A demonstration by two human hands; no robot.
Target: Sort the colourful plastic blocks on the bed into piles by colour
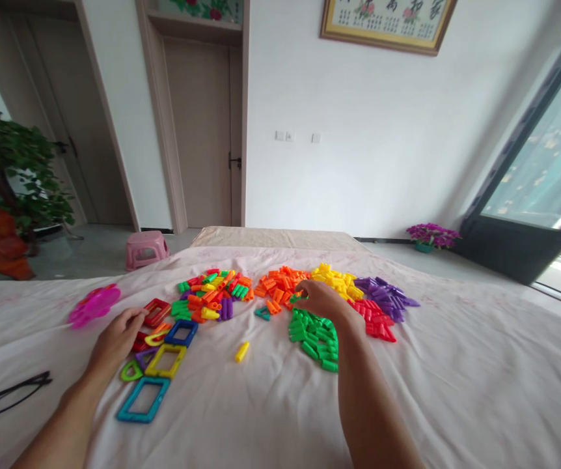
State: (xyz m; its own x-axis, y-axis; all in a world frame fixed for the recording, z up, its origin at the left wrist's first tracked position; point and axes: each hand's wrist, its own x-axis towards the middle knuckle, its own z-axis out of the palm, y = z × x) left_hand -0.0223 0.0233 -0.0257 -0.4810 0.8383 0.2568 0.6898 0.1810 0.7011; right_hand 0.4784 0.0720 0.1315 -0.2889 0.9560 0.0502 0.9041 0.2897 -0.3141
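My left hand, fingers drawn together, is at a red plastic frame. My right hand curls over green plastic pieces, grip unclear; picking among them calls for a narrow pinch.

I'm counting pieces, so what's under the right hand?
Part of the green plastic pile shows beside and below the right hand; whatever lies directly beneath palm and wrist is covered.
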